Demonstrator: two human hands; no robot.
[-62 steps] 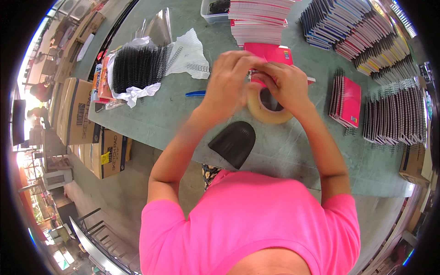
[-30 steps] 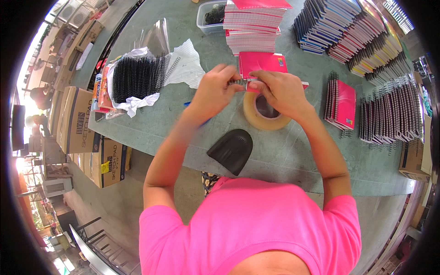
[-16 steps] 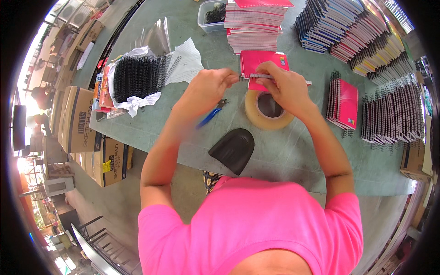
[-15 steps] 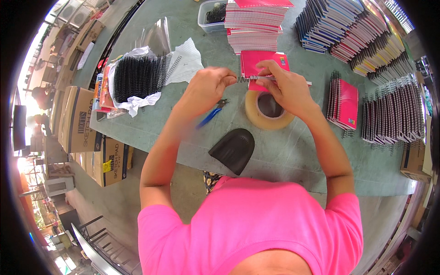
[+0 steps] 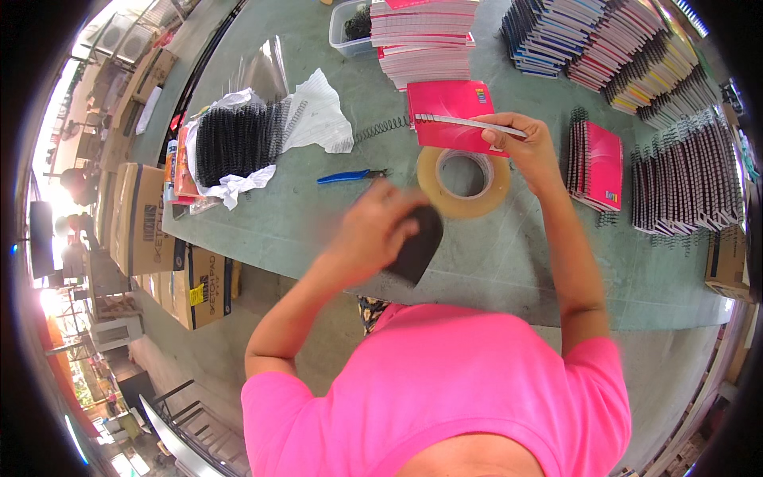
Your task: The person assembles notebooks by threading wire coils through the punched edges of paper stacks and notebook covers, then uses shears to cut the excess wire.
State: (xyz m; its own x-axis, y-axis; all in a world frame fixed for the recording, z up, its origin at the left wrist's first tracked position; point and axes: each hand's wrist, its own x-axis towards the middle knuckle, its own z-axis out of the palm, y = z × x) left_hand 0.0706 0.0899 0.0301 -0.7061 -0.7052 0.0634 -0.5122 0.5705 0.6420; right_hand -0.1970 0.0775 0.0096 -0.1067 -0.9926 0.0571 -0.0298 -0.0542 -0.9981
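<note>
My right hand (image 5: pixel 526 151) pinches the right end of a thin pink-covered notebook (image 5: pixel 457 138), held with its pale spine edge up above a roll of clear tape (image 5: pixel 430 187). A black spiral coil (image 5: pixel 381 129) runs into the left end of that edge and sticks out far to the left. Behind it shows another pink cover (image 5: pixel 445 97). My left hand (image 5: pixel 373 230), smeared by motion, is over a black rounded pad (image 5: pixel 421 250) at the near table edge; whether it touches the pad I cannot tell. Blue-handled cutters (image 5: pixel 346 176) lie just beyond that hand.
A bundle of black coils (image 5: pixel 238 143) rests on white paper at left. A notebook stack (image 5: pixel 421 44) stands behind, beside a clear tub (image 5: pixel 342 32). Finished pink notebooks (image 5: pixel 600 163) and rows of spiral-bound books (image 5: pixel 683 183) fill the right. Cartons (image 5: pixel 139 215) stand beyond the left edge.
My left hand has let go of the coil and swung down toward the black pad. My right hand has shifted right along the notebook. The cutters now lie turned more sideways.
</note>
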